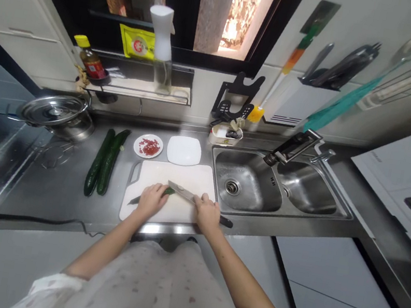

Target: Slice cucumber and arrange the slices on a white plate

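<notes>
A white cutting board (196, 176) lies on the steel counter in front of me. My left hand (152, 201) is closed over a dark green cucumber piece (170, 190), pressing it to the board; the piece's thin end sticks out left of the hand, its middle hidden. My right hand (206, 214) grips a kitchen knife (182, 191), its black handle showing past the palm. The blade slants up and left, its tip close to the cucumber's right end; whether they touch, I cannot tell.
Two whole cucumbers (98, 163) lie left of the board. Behind it are a small plate (136, 150) of chopped red bits and a white square plate (184, 150). A double sink (246, 182) adjoins on the right; a lidded steel pot (76, 124) stands far left.
</notes>
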`<state>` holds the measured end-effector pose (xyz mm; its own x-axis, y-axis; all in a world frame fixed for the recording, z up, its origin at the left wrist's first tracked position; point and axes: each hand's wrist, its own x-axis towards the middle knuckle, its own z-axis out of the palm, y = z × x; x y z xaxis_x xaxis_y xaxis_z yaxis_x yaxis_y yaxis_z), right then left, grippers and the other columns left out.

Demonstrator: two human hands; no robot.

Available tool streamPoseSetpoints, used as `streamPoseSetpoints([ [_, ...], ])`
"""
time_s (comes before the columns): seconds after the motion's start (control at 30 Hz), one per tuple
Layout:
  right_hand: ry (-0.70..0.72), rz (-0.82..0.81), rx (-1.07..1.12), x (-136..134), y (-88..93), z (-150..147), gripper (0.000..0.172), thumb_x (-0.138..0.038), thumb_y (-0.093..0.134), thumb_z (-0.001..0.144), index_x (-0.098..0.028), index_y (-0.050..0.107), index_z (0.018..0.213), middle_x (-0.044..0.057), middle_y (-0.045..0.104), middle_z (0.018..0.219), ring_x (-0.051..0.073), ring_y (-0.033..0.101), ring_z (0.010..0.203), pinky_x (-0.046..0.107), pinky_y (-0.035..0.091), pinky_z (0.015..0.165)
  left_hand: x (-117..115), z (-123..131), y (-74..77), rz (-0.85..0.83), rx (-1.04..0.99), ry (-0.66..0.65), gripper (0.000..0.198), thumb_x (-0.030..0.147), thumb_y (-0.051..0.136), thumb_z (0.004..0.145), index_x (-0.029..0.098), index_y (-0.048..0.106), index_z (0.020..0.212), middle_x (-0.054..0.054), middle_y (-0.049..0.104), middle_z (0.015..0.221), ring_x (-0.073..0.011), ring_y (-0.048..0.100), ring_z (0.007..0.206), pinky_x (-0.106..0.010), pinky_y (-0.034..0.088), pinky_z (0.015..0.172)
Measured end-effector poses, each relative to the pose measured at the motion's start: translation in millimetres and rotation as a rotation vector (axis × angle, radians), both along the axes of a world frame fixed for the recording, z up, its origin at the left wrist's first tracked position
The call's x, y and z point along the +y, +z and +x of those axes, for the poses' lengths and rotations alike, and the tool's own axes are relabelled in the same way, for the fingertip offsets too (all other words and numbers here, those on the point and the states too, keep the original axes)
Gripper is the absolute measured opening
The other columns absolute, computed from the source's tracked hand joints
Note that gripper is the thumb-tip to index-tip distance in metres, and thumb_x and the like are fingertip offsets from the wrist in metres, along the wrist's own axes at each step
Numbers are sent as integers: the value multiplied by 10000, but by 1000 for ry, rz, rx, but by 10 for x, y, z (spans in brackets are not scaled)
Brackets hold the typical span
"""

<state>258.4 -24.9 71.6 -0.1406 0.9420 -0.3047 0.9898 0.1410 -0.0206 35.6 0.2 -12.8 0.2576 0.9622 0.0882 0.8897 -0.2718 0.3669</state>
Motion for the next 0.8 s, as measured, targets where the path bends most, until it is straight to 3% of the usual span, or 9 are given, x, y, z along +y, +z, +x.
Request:
streamPoseSetpoints([
  [0.17, 38, 147, 15, -23, -105, 61, 406, -233, 363, 975, -273, 499, 1355, 121, 535, 1193, 217, 501, 979, 348, 269, 857, -42, -68, -23, 23, -29, 54, 296, 351, 480, 929, 223, 590, 1172, -81, 635, 1044, -235, 575, 977, -365, 426, 859],
  [0.4, 121, 440, 69, -4, -271, 132, 323, -207, 463, 938, -273, 600, 1224, 92, 589, 1107, 192, 461, 841, 334, 253, 784, 104, -222, 42, 88, -348, 244, 338, 342, 401, 956, 194, 600, 1185, -98, 636, 1152, -237, 571, 1092, -384, 450, 945],
  [0.63, 244, 608, 81, 21, -329, 107, 281, -179, 488, 926, -255, 629, 1156, 81, 607, 1050, 179, 434, 789, 335, 241, 771, 331, -121, 378, -124, -399, -116, 361, 452, 540, 889, 223, 649, 1145, -62, 655, 1131, -224, 592, 1061, -362, 449, 960],
  [0.8, 267, 598, 89, 26, -315, 106, 296, -178, 499, 917, -245, 629, 1174, 95, 605, 1082, 184, 447, 812, 340, 245, 787, 352, -56, 470, -182, -374, -180, 259, 424, 560, 879, 231, 699, 983, -49, 668, 1018, -205, 603, 979, -333, 451, 918],
])
